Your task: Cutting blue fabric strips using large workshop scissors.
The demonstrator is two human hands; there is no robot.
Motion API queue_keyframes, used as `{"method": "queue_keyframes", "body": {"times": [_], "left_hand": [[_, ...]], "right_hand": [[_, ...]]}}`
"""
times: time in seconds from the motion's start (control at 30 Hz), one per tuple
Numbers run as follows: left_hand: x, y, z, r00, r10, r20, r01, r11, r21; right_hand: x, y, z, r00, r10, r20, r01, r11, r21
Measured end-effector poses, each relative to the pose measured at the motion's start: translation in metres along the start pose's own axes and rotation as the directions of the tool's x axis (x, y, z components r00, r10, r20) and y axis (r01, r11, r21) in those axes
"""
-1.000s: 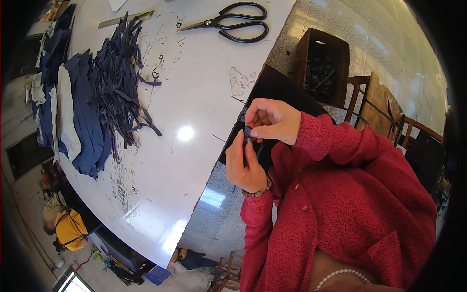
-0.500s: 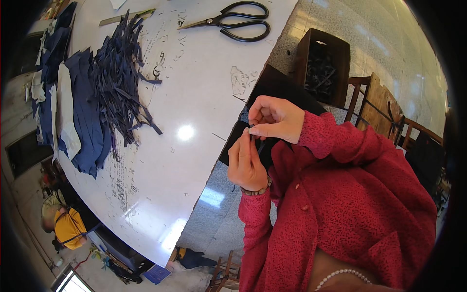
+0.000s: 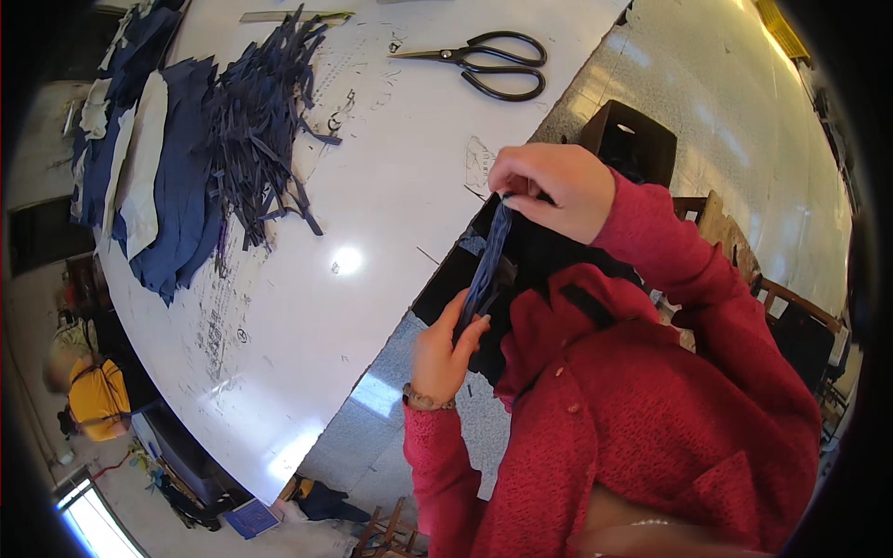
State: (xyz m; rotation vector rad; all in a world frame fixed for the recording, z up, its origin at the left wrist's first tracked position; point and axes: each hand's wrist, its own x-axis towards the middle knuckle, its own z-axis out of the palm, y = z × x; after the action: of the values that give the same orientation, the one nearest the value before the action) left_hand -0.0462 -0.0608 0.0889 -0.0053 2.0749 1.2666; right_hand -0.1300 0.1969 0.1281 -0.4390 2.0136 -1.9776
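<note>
A dark blue fabric strip (image 3: 490,253) runs taut and slanting between my two hands, past the table's edge and over the dark cloth on my lap. Its upper end is pinched between the thumb and fingers of my right hand (image 3: 556,189). Lower down, my left hand (image 3: 445,358) grips the same strip with thumb and fingers closed. On the white table (image 3: 372,307) a heap of similar dark blue strips (image 3: 260,130) lies to the left, next to wider dark blue cloth pieces (image 3: 181,177) with pale pieces among them.
Black-handled scissors (image 3: 502,65) lie at the table's far side, and a ruler (image 3: 288,17) lies beyond the heap. Past the table edge stands a dark box (image 3: 633,139). Wooden chair parts (image 3: 730,232) are at the right. A person in yellow (image 3: 98,395) is at the lower left.
My hands were close together at the fingertips; now they are apart, the right up and away, the left down, with the strip drawn out between them. The view has shifted slightly.
</note>
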Motion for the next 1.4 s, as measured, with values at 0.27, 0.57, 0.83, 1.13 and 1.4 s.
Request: {"method": "queue_keyframes", "body": {"times": [0.27, 0.57, 0.83, 1.13, 1.4], "left_hand": [[-0.011, 0.04, 0.015, 0.657, 0.55, -0.515, -0.532, 0.823, 0.2], [-0.015, 0.042, 0.026, 0.729, 0.322, -0.604, -0.499, 0.854, -0.147], [-0.012, 0.042, 0.009, 0.656, 0.538, -0.53, -0.609, 0.792, 0.051], [-0.007, 0.051, 0.005, 0.857, 0.37, -0.358, -0.512, 0.675, -0.53], [0.003, 0.056, 0.001, 0.832, 0.409, -0.374, -0.541, 0.744, -0.391]], "right_hand": [[0.011, -0.04, 0.052, 0.939, -0.25, 0.238, 0.342, 0.756, -0.558], [0.008, -0.047, 0.071, 0.937, -0.251, 0.241, 0.345, 0.771, -0.536], [0.016, -0.047, 0.063, 0.967, -0.158, 0.199, 0.22, 0.912, -0.346], [0.024, -0.046, 0.044, 0.985, -0.041, 0.165, 0.05, 0.997, -0.052], [0.033, -0.032, 0.034, 0.978, 0.017, 0.209, -0.04, 0.994, 0.105]]}}
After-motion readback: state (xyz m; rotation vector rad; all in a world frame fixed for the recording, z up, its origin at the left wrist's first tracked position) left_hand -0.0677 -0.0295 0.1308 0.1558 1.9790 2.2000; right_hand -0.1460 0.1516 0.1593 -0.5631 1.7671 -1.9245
